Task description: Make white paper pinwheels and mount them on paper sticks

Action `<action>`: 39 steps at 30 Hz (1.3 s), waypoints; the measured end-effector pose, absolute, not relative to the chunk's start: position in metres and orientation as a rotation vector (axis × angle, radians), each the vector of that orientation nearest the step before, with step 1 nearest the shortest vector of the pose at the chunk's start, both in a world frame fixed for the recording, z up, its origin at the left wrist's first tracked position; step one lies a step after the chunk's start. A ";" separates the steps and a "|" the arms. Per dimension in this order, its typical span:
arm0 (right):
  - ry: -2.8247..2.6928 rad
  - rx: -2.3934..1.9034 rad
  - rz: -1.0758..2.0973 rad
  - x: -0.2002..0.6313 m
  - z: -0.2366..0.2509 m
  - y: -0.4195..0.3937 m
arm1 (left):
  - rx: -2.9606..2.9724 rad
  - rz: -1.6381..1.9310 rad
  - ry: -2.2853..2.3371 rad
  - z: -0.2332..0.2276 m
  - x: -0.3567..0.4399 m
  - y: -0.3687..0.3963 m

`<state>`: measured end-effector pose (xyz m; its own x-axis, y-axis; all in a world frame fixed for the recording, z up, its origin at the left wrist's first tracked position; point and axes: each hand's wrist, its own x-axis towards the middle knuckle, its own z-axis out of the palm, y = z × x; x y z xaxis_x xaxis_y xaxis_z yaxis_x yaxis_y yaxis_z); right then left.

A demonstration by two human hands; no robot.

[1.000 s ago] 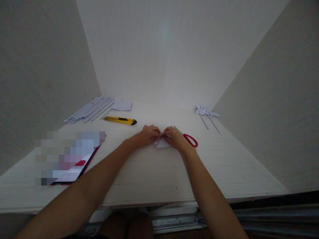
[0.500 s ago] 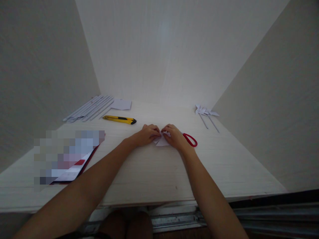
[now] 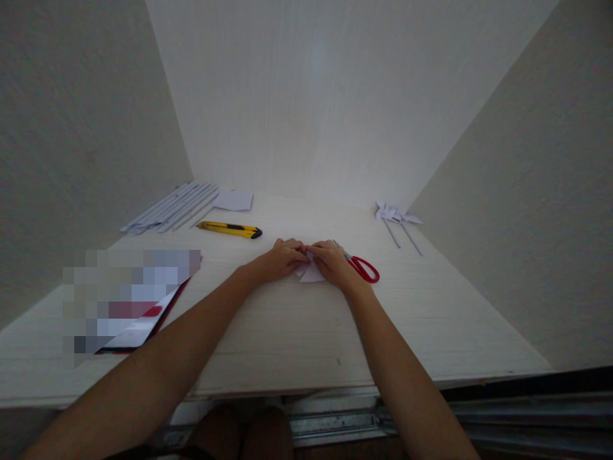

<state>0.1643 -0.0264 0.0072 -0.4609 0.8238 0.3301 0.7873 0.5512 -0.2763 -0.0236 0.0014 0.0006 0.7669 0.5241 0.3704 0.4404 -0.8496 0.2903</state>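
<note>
Both hands meet over a small white piece of paper (image 3: 312, 273) at the middle of the table. My left hand (image 3: 283, 259) pinches the paper's left side with bent fingers. From the other side my right hand (image 3: 332, 260) closes on it, its fingertips almost touching those of the left. Slits or folds show in the paper's near edge; the rest is covered by fingers. Just right of my right hand lie red-handled scissors (image 3: 364, 269), their blades partly behind the hand.
A yellow utility knife (image 3: 230, 229) lies left of centre. Behind it are several rolled paper sticks (image 3: 177, 207) and a white paper sheet (image 3: 234, 200). Paper pinwheels on sticks (image 3: 393, 216) rest at the back right. A partly blurred flat object (image 3: 138, 329) lies front left. Walls enclose three sides.
My right hand has shifted slightly left, its fingertips drawing close to the left hand's. More of the scissors' blades now shows. The left hand has barely moved.
</note>
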 end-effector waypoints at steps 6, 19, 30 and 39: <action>-2.331 -1.375 0.107 0.159 0.008 -0.024 | 2.805 0.618 0.780 0.001 -0.024 0.001; -2.290 -1.424 0.183 0.155 0.010 -0.017 | 2.797 0.667 0.759 0.000 -0.023 0.004; -2.288 -1.324 0.264 0.157 0.009 -0.014 | 2.793 0.643 0.796 0.003 -0.023 0.000; -2.334 -1.334 0.221 0.154 0.019 -0.021 | 2.810 0.637 0.793 0.003 -0.023 0.000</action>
